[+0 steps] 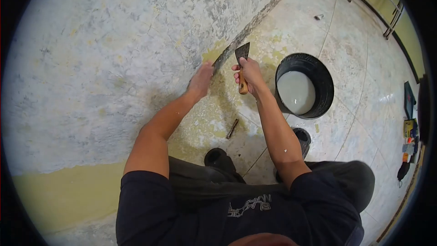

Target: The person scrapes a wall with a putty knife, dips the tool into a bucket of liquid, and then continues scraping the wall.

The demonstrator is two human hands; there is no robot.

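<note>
My right hand (251,74) is closed around the wooden handle of a putty knife (243,51), its dark, worn blade pointing up and away from me. Close to the base of the patchy white wall (114,59) is my left hand (201,82). Its fingers are blurred and partly hidden, and a dark, thin edge shows just past the fingertips; I cannot make out whether it is held or part of the wall's base. To the right of my right hand stands a black bucket (327,86) with a pale, milky liquid (296,93) inside.
Between my feet and the wall a small brown stick-like piece (232,128) lies on the stained tile floor (350,64). A small scrap (318,17) lies farther off. Metal legs (393,19) stand at the upper right. Several tools and boxes (409,129) line the right edge.
</note>
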